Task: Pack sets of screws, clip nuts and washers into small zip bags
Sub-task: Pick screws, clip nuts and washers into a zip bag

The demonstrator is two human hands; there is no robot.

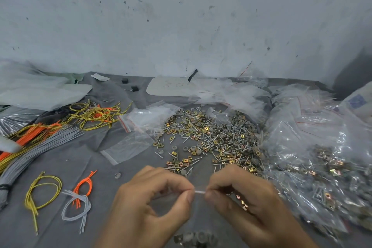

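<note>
Head view: the left hand (pixel 153 199) and the right hand (pixel 245 197) meet just this side of the loose pile (pixel 211 139) of screws, clip nuts and washers. Each pinches the top strip of one small zip bag (pixel 196 217) between thumb and forefinger, the other fingers curled in. The clear bag hangs from the pinch, and grey washers and a few darker pieces sit in its bottom, nearer the camera than the pile. Some gold clip nuts glint under the right palm — whether they are in the bag or in the hand I cannot tell.

The step looks like sealing a filled set. The next move would call for sliding the pinch along the strip until the zip closes across its full width, without tipping the contents out, then laying the bag with the filled bags (pixel 314 167) heaped to the right of the pile.

Left of the pile lie flat empty bags (pixel 128 147). Further left are yellow, orange and grey cords (pixel 43 193), some bundled, some in loose loops. Everything rests on a grey cloth (pixel 80 167). Beyond the pile a white card (pixel 171 86) with faint writing lies near the foot of a pale, marked wall (pixel 181 16) — more clear plastic is bunched beside it.
</note>
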